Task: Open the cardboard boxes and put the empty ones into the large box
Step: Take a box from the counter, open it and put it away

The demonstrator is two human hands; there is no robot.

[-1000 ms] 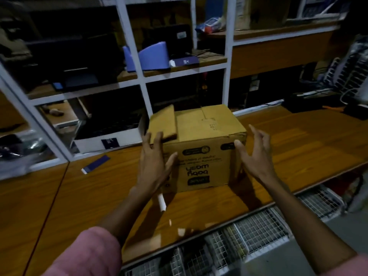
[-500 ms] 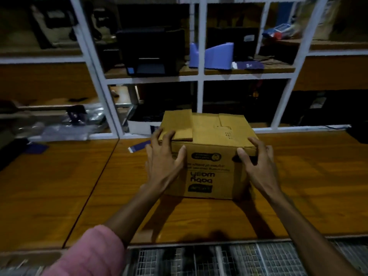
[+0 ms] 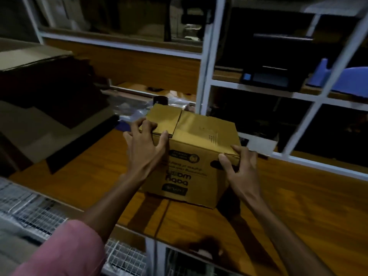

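A small brown cardboard box (image 3: 196, 156) with upside-down black print sits on the wooden table (image 3: 298, 196), its top flaps folded down. My left hand (image 3: 145, 145) grips the box's upper left corner, fingers over the top flap and thumb on the front face. My right hand (image 3: 239, 166) grips the upper right corner, thumb on the front and fingers round the side. A large cardboard box (image 3: 39, 108) with its flaps open stands at the left end of the table.
White-framed shelving (image 3: 207, 76) runs behind the table, holding a black device (image 3: 272, 76) and a blue object (image 3: 346, 76). Clear plastic wrapping (image 3: 135, 110) lies behind the small box. Wire mesh baskets (image 3: 31, 212) sit under the table's front edge.
The view has swung left, bringing the large box into sight. Both hands went from hovering beside the small box to gripping its top corners, and the raised left flap is pressed down.
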